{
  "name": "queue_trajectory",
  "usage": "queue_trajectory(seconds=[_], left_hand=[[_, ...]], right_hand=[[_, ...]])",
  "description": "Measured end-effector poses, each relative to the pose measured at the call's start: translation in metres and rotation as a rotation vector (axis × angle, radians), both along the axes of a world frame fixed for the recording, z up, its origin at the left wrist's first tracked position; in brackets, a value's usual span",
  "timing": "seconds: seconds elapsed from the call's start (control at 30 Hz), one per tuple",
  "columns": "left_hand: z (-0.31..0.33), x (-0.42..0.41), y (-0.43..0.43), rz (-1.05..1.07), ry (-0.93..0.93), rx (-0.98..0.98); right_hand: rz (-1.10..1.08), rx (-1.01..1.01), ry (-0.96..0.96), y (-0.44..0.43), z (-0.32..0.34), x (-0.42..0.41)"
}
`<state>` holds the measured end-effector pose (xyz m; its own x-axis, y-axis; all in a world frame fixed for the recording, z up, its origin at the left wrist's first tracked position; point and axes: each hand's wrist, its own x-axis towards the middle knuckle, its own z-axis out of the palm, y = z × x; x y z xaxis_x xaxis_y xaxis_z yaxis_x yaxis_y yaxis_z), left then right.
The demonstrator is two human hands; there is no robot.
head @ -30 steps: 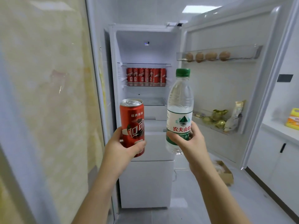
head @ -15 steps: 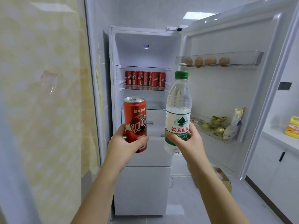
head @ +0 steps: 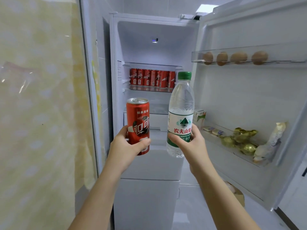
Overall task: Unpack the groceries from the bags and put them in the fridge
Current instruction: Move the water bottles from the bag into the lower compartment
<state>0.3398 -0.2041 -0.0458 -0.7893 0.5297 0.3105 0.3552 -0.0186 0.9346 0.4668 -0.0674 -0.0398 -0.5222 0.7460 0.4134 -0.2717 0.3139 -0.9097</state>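
Can [head: 137, 125] and bottle [head: 181, 113] are upright in the air, side by side and just apart, in front of the open fridge [head: 156, 30]. The left hand [head: 127, 146] grips the red can round its lower half, thumb across the front. The right hand [head: 191, 145] grips the clear bottle (green cap, white and green label) round the lower part of the label, and the bottle's base shows below the fingers. Whether either reaches inside the compartment cannot be told.

Behind them, a row of red cans [head: 152, 78] stands on a glass shelf [head: 149, 90] toward the back. The door [head: 240, 97] stands open to the right. Its upper bin [head: 282, 54] holds four eggs [head: 238, 58]. Its lower bin [head: 229, 150] holds a small carton [head: 200, 115], gold-wrapped sweets [head: 240, 140] and a pale packet [head: 269, 143] leaning at the far end. A cardboard box [head: 238, 195] sits on the floor below the door. A yellow spotted sheet [head: 41, 97] fills the left side.
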Motion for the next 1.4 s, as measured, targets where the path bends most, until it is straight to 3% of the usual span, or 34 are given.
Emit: queue_trajectory(seconds=[0.47, 1.23, 1.4], left_hand=[[0.029, -0.192, 0.130, -0.105, 0.041, 0.029], [0.095, -0.347, 0.381, -0.174, 0.055, -0.005], [0.123, -0.397, 0.442, -0.154, 0.076, -0.172]], right_hand=[[-0.126, 0.003, 0.051, 0.125, 0.020, -0.173], [-0.203, -0.082, 0.101, 0.341, 0.019, -0.334], [-0.252, -0.111, 0.129, 0.369, 0.017, -0.358]])
